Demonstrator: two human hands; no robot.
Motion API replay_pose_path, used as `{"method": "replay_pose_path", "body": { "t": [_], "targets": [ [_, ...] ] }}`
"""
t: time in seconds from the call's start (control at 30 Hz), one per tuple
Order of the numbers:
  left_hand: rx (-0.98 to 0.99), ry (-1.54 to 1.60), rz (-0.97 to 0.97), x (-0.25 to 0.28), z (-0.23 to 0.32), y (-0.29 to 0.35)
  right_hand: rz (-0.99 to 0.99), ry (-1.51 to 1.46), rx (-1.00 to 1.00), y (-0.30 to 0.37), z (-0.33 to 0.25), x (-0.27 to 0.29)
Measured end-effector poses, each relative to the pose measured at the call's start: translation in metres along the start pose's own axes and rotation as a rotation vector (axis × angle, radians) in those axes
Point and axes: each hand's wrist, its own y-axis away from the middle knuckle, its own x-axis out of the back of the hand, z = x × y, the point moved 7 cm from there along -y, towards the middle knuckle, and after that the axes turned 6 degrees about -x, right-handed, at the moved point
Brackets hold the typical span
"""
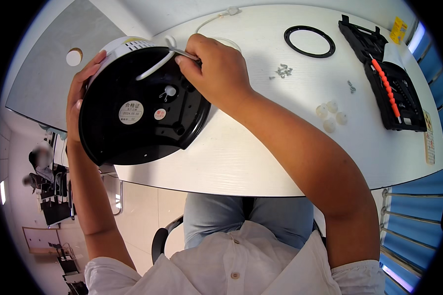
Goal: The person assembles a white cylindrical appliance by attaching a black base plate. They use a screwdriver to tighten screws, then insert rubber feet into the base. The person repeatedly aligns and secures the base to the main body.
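A round appliance with a black underside (pixel 118 88) and a white, slotted side wall is tilted up on the left part of the table. My left hand (pixel 79 96) is wrapped round its left edge. On the underside are two round stickers, a small white fitting and a white power cord (pixel 155 68) coming out near the top edge. My right hand (pixel 216 66) is closed on a slim silvery metal tool (pixel 183 52), whose tip meets the cord at the rim. The tool's kind is hard to tell, as my fingers hide most of it.
On the white table (pixel 231 152) lie a black ring (pixel 333 48), small screws (pixel 283 71), a few more screws (pixel 351 87) and several pale round pads (pixel 329 126). An open black tool case (pixel 408 105) with an orange flexible shaft (pixel 386 88) sits right. The plug (pixel 233 10) lies at the back.
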Motion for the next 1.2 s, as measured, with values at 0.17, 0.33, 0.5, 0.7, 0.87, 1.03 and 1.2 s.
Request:
{"method": "replay_pose_path", "body": {
  "t": [0.17, 0.33, 0.5, 0.7, 0.87, 1.03, 1.2],
  "targets": [
    [-0.033, 0.007, 0.023, 0.004, -0.002, 0.007, -0.072, 0.014, -0.018, 0.002, -0.003, -0.005],
    [-0.053, -0.11, -0.05, 0.0, 0.004, -0.008, 0.037, -0.028, -0.012, 0.003, 0.01, -0.001],
    [-0.036, -0.14, -0.117, -0.005, 0.007, -0.024, 0.223, -0.027, 0.15, -0.003, -0.013, 0.026],
    [0.01, -0.114, -0.228, -0.021, 0.004, -0.05, -0.217, 0.047, 0.426, 0.042, -0.08, -0.007],
    [0.126, -0.207, -0.194, -0.028, -0.003, -0.07, -0.352, 0.178, 0.144, 0.071, -0.08, -0.04],
    [0.228, -0.226, -0.231, -0.044, -0.018, -0.09, -0.145, 0.262, 0.16, 0.058, -0.083, -0.042],
    [0.32, -0.192, -0.336, -0.056, -0.029, -0.106, -0.142, 0.065, -0.047, 0.053, -0.064, -0.026]
  ]
}}
